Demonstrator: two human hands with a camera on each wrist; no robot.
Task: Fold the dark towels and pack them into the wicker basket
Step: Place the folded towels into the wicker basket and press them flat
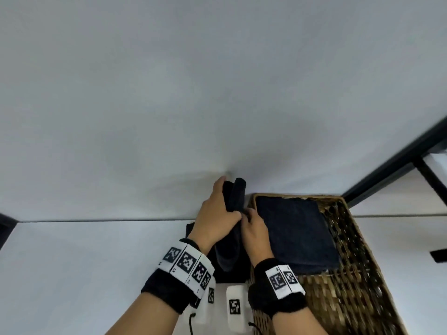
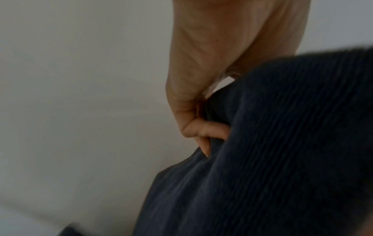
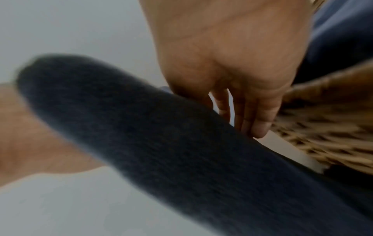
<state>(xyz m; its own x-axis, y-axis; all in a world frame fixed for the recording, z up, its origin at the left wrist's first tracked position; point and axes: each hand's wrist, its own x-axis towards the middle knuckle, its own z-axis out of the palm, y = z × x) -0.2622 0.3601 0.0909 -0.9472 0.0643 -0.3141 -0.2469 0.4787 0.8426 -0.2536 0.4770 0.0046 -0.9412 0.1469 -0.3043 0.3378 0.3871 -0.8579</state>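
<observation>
I hold a dark ribbed towel [image 1: 235,197] upright, folded into a narrow strip, just left of the wicker basket [image 1: 358,262]. My left hand [image 1: 217,213] grips its upper part, fingers curled into the cloth [image 2: 282,159]. On the basket side, my right hand [image 1: 254,228] holds the strip lower down; its fingers [image 3: 256,121] lie against the towel [image 3: 161,135] and its thumb is hidden. One folded dark towel [image 1: 295,230] lies flat in the basket's far end. More dark cloth [image 1: 229,276] lies on the table under my hands.
The white table [image 1: 72,262] meets a pale wall behind. A black metal frame [image 1: 399,160] runs along the right, past the basket. Two white marker-tagged devices [image 1: 234,305] lie near the front edge between my wrists. The basket's near half [image 1: 338,305] shows bare weave.
</observation>
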